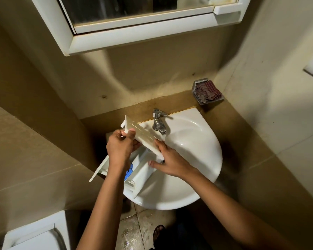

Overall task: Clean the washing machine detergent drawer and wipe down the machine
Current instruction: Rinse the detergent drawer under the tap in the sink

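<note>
Over the basin now. The left hand pinches the upper end of a flat, cream-white ribbed panel, thumb on its top edge and fingers curled underneath. The panel is hard plastic with long moulded ridges, and it slopes down to the right, its lower end close under the tap. The tap is chrome, stubby and shiny, and a thin stream runs from its spout.

The right hand is spread. Its fingers lie fairly straight along the panel's lower end, and the thumb stretches out flat to the left against the drawer wall.

The detergent drawer sits below both hands, across the left rim of the sink. It is a boxy white plastic tray with thin partition walls, a blue insert and a long flat front strip jutting past the rim. The sink itself is glossy white ceramic, rounded at the front.

At the back right, a metal soap dish holds a crumpled checked cloth. A white-framed mirror cabinet hangs above. The floor tiles gleam wet beside a sandalled foot.
</note>
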A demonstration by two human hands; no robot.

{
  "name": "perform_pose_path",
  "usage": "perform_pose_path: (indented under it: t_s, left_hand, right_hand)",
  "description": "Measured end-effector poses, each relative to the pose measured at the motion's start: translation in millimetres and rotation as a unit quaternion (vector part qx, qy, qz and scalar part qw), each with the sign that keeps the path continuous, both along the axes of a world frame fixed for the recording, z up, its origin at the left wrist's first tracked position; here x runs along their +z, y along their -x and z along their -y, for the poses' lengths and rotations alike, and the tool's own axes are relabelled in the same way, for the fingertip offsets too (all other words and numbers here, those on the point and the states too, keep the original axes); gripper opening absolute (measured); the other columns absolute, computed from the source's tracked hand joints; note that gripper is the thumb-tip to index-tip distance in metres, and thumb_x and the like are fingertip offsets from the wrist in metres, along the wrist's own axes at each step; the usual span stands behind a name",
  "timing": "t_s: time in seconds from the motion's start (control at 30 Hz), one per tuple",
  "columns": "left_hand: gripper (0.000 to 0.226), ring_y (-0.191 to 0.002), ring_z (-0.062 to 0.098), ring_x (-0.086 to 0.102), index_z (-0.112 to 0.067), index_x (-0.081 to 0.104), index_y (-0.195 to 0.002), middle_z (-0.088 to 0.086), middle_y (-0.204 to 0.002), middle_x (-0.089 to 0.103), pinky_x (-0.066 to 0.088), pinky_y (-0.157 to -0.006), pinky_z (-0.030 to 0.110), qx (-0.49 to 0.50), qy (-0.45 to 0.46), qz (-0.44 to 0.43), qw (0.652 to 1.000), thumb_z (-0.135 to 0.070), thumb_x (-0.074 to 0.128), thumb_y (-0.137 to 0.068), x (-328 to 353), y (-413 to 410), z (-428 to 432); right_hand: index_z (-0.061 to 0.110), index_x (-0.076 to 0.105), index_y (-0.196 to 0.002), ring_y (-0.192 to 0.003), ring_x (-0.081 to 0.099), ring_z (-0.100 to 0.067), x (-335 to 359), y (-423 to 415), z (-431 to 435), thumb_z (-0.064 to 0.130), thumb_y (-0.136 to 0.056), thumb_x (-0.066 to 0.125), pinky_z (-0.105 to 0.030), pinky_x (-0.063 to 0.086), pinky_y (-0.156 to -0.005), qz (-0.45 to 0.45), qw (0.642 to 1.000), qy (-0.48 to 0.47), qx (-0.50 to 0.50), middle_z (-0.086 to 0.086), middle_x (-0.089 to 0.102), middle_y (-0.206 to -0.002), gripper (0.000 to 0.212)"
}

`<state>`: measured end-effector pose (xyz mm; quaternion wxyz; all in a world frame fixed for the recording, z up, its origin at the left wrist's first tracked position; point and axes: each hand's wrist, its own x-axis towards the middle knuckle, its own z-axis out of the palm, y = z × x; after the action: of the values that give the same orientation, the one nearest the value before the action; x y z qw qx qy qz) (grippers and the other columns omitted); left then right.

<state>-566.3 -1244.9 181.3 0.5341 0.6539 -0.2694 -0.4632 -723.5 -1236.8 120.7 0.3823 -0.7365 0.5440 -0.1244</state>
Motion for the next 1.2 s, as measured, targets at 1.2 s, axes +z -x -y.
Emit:
perform_pose_path:
  t_s: [1.2]
  left_hand:
    - [0.060, -0.101, 0.028, 0.067, -0.021, 0.068, -0.113, 0.008, -0.108, 0.073, 0.053, -0.091, 0.040, -0.306, -0.284, -0.142, 0.898, -0.070, 0.059, -0.078, -119.8, 32.3, -17.3]
  right_hand:
    - [0.001, 0.056, -0.109, -0.090, 0.060, -0.026, 35.2, 110.1, -40.4, 0.010, -0.088, 0.043, -0.029, 0.044, -0.070, -0.138, 0.908, -0.195, -0.343, -0.011, 0.060, -0.101, 0.026]
